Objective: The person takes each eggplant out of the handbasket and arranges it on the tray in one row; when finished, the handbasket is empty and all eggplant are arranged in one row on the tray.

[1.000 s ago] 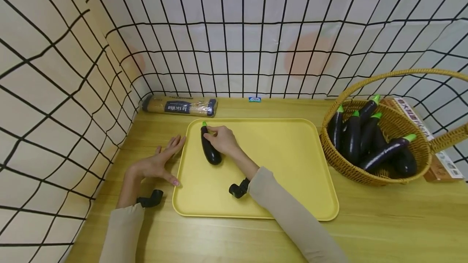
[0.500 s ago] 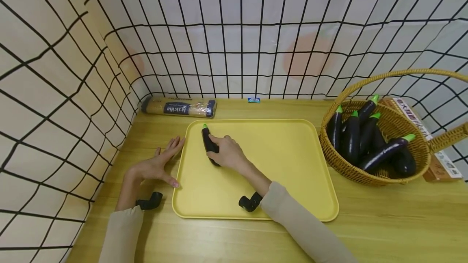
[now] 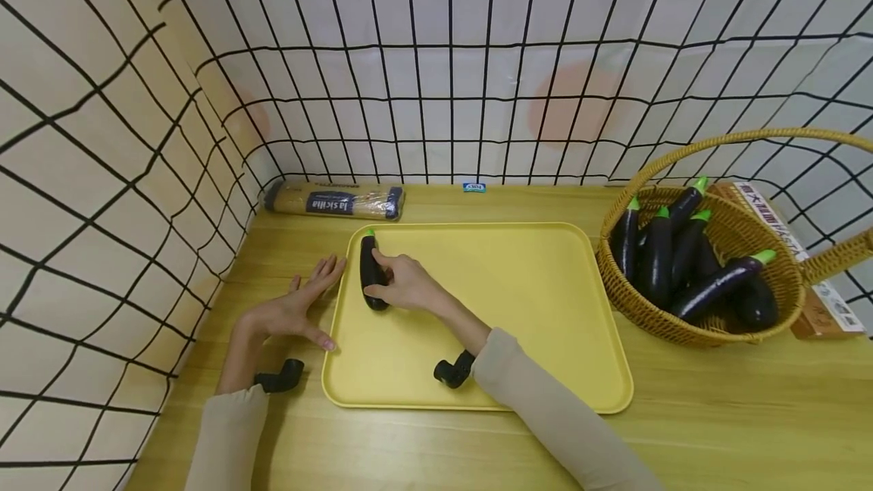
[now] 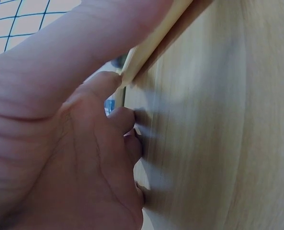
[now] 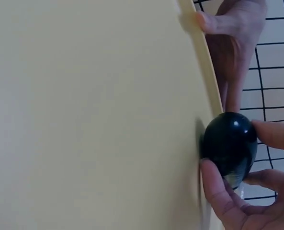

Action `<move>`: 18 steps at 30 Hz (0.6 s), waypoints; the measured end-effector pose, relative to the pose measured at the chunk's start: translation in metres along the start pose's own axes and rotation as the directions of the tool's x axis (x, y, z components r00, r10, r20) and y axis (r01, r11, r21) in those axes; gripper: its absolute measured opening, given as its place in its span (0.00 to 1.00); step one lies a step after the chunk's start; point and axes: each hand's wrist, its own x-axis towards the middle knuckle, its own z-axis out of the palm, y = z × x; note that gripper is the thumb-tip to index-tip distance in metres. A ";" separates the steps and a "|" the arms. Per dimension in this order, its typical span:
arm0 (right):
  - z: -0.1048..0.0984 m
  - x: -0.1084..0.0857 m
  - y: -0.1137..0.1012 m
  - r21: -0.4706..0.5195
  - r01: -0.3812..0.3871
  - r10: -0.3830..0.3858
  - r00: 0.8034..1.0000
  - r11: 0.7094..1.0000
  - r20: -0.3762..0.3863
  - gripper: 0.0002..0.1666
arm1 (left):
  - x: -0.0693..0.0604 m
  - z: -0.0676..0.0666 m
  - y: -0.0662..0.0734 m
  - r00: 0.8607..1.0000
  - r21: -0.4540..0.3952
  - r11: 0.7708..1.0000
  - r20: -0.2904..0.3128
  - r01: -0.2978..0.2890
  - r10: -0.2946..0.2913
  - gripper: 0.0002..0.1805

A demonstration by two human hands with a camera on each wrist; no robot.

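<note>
"Where is the eggplant (image 3: 368, 267)?"

"At the left side of the yellow tray (image 3: 491, 324), towards its far corner, just inside the left rim. Its green stem end points to the far side, its rounded end to the near side."

"Does it touch the tray?"

"I cannot tell; it lies very close to the surface at least."

"And the hands?"

"The right hand (image 3: 412, 284) grips the eggplant between thumb and fingers, reaching in from the right over the tray. The left hand (image 3: 289, 314) is spread wide and holds nothing. It rests just left of the tray, with the thumb at the rim and fingertips down on the counter (image 3: 716, 415)."

"What stands to the right?"

"A wicker basket (image 3: 655, 328) with a tall handle, close beside the tray's right edge. More eggplants (image 3: 656, 260) are heaped in it, several with bright green tops. A box (image 3: 828, 317) lies to the right of it, partly hidden."

"And on the far side?"

"A packet of pasta (image 3: 334, 199) lies beyond the tray's far left corner, and a small blue packet (image 3: 474, 188) farther right. Behind them rises a black grid (image 3: 451, 45) against a pale backing."
</note>
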 end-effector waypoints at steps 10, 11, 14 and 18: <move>0.005 0.002 0.001 0.016 -0.004 0.004 1.000 1.000 -0.021 0.45 | 0.000 0.000 0.003 1.000 0.003 1.000 0.001 0.008 -0.008 0.79; 0.006 0.002 0.002 0.021 -0.006 0.007 1.000 1.000 -0.025 0.45 | 0.000 0.000 0.003 1.000 0.003 1.000 0.002 0.009 -0.009 0.79; 0.007 0.002 0.003 0.029 -0.010 0.011 0.999 1.000 -0.038 0.45 | 0.000 0.001 0.004 1.000 0.000 1.000 0.002 0.013 -0.013 0.79; 0.009 0.003 0.004 0.030 -0.007 0.008 0.999 1.000 -0.037 0.45 | 0.000 0.001 0.004 1.000 -0.012 1.000 0.003 0.010 -0.010 0.79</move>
